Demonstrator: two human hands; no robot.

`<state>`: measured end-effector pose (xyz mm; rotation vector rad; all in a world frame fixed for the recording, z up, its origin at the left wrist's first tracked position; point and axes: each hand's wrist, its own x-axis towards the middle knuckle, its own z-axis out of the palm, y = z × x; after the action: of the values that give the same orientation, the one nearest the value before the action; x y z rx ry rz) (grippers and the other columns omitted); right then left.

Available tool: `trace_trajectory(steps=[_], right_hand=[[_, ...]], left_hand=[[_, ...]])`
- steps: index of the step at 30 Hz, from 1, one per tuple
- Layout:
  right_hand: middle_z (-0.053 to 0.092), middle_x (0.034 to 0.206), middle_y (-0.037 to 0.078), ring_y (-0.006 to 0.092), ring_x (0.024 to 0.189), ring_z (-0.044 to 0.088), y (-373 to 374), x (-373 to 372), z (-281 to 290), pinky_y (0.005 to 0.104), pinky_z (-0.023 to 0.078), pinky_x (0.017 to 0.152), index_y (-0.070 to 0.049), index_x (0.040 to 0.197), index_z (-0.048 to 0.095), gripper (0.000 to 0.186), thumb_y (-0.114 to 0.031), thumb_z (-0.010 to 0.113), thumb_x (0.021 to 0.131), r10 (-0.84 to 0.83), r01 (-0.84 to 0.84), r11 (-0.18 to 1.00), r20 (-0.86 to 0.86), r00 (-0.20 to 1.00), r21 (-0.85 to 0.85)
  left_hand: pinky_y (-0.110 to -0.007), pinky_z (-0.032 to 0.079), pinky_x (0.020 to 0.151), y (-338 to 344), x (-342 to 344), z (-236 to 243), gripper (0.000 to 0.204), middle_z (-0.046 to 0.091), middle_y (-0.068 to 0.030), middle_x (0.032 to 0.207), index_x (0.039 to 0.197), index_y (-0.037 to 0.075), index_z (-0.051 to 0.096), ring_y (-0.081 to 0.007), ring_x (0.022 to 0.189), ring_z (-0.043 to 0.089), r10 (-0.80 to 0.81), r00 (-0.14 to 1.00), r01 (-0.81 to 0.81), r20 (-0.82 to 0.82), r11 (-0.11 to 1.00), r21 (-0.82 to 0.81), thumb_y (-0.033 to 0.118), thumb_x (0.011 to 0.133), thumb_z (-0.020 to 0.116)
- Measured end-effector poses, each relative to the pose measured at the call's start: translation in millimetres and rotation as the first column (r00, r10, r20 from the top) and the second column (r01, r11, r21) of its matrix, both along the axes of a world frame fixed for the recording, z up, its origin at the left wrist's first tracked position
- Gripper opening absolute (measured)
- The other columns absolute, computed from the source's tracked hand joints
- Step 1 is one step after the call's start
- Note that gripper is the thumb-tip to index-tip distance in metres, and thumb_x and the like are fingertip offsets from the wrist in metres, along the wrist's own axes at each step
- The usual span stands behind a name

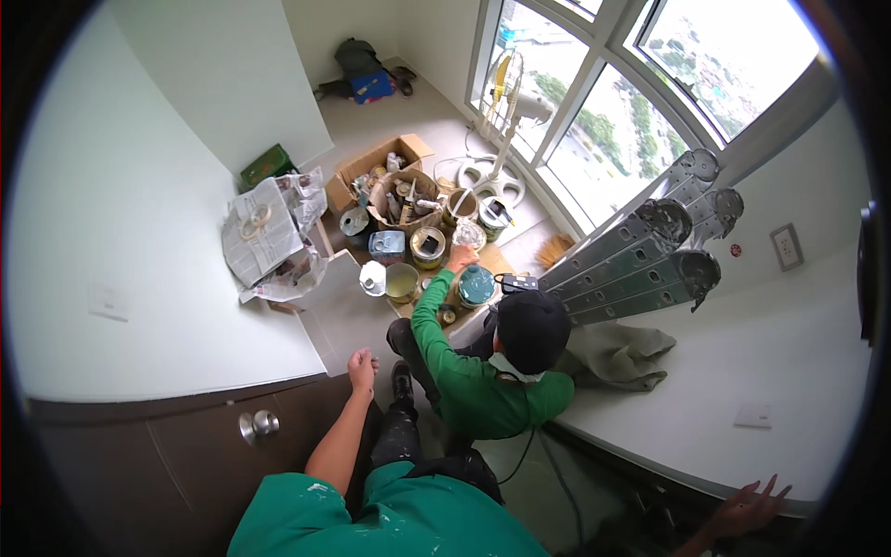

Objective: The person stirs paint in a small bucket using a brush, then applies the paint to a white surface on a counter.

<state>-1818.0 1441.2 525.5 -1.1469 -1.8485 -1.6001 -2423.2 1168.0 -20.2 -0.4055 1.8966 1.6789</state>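
The pail (404, 299) (round, open) looks yellowish-green inside.

Lots of green going on here lol. The wearer's shirt (390, 515) is teal with white paint flecks, the co-worker's top (487, 404) is more of a grassy green, with a black cap (534, 331). Paint tub (476, 286) is dark teal on top. Boxes (340, 188) are plain brown, newspaper (262, 257) is whitish-grey with dark print. Fan (507, 151) by the floor's window edge: off-white plus some yellow. Ladder's (624, 255) silvery, crumpled cloth's (617, 356) kinda olive, door's (167, 455) dark brown.
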Motion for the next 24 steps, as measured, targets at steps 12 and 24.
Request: trace_trajectory(steps=[12, 24], right_hand=[[0.040, 0.165, 0.004, 0.0353, 0.151, 0.036, 36, 4, -28, 0.0658, 0.029, 0.114, -0.023, 0.146, 0.054, 0.042, -0.022, 0.046, 0.104, -0.282, 0.281, 0.959, 0.196, 0.939, 0.034], [0.066, 0.139, 0.013, 0.0386, 0.138, 0.053, 44, -27, -41, 0.0609, 0.016, 0.122, -0.018, 0.105, 0.078, 0.029, -0.031, 0.052, 0.106, -0.384, 0.366, 0.923, 0.198, 0.902, 0.119]], left_hand=[[-0.023, 0.048, 0.053, 137, -109, -58, 0.018, 0.067, -0.0026, 0.082, 0.112, 0.002, 0.066, -0.0075, 0.062, 0.060, -0.164, 0.983, 0.169, -0.079, 0.984, 0.063, 0.016, 0.103, 0.058], [-0.025, 0.052, 0.058, 304, -122, -142, 0.020, 0.071, -0.0043, 0.084, 0.110, 0.002, 0.068, -0.0093, 0.069, 0.066, -0.534, 0.843, 0.537, -0.060, 0.837, 0.107, 0.019, 0.102, 0.062]])
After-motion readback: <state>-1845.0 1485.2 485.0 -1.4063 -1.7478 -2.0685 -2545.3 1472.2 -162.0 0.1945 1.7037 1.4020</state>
